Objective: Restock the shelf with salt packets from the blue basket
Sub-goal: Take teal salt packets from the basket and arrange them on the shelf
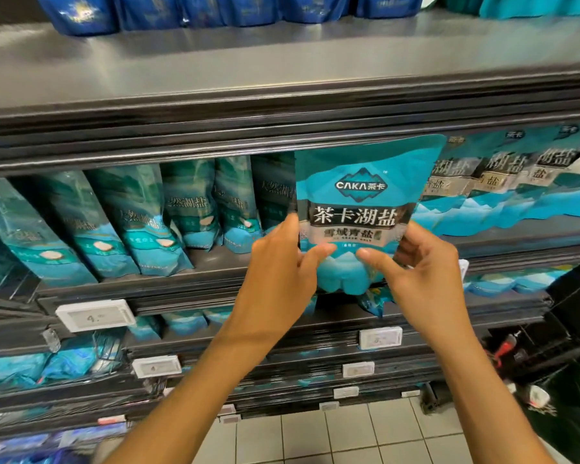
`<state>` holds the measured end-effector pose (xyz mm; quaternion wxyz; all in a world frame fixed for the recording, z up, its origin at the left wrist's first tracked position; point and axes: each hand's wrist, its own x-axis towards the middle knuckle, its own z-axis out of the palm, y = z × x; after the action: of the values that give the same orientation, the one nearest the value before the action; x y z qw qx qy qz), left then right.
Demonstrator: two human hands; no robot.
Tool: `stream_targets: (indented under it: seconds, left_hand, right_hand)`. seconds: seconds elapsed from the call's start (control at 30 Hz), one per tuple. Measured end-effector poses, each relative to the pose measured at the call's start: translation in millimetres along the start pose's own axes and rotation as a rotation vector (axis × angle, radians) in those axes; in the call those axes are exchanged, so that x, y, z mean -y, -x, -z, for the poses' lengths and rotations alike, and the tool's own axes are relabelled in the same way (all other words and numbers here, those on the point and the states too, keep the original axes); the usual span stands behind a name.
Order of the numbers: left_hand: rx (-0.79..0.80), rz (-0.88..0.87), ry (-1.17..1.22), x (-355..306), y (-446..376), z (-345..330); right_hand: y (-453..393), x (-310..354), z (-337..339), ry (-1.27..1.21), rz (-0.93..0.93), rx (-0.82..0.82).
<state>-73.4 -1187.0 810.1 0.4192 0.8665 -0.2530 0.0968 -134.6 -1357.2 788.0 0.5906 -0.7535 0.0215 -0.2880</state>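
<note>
I hold a glossy turquoise salt packet point(359, 202) with a CAKA logo upright in front of the dark metal shelf point(215, 272), its top near the shelf edge above. My left hand point(282, 276) pinches its lower left edge, thumb on the front and fingers behind. My right hand point(426, 272) grips the lower right corner the same way. Leaning teal salt bags point(128, 222) stand in rows to the left on that shelf, and matching turquoise packets point(503, 182) lie stacked to the right. White price tags point(94, 314) clip to the rails below.
</note>
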Motion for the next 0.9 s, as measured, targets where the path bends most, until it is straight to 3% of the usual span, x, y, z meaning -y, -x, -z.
stream_targets:
  seconds: [0.33,0.5,0.77,0.9]
  left_hand:
    - [-0.031,-0.003,0.012,-0.4,3.7,8.5]
    - [-0.087,-0.045,0.02,-2.6,-4.6,11.6]
    - [-0.133,0.094,0.086,5.6,-27.2,4.1]
    - [-0.123,0.067,0.032,15.3,-27.5,-7.6]
  right_hand:
    - [-5.3,8.4,-4.9,-0.022,-0.105,0.045]
    - [-16.8,12.4,-8.0,0.001,-0.023,0.002]
    - [-39.8,9.7,-22.0,0.431,0.15,-0.237]
    - [-34.1,-1.9,-27.1,0.538,0.201,-0.272]
